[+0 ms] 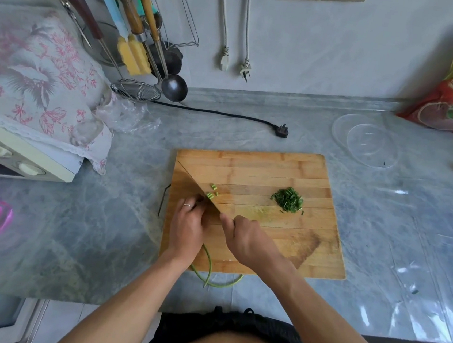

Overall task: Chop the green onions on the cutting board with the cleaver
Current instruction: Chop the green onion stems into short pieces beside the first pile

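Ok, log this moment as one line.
right hand gripping cleaver | left hand pinning green onions | chopped pile on cutting board

Right hand [243, 240] gripping cleaver [190, 187], blade down on cutting board [283, 233]. Left hand [186, 223] pinning green onions [208, 256] beside blade. Chopped pile [288, 199] further right.

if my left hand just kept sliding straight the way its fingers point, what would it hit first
Most likely the cleaver. The left hand points up the board, its fingers curled on the green onions right against the blade's side. Contact looks immediate, though depth is hard to judge.
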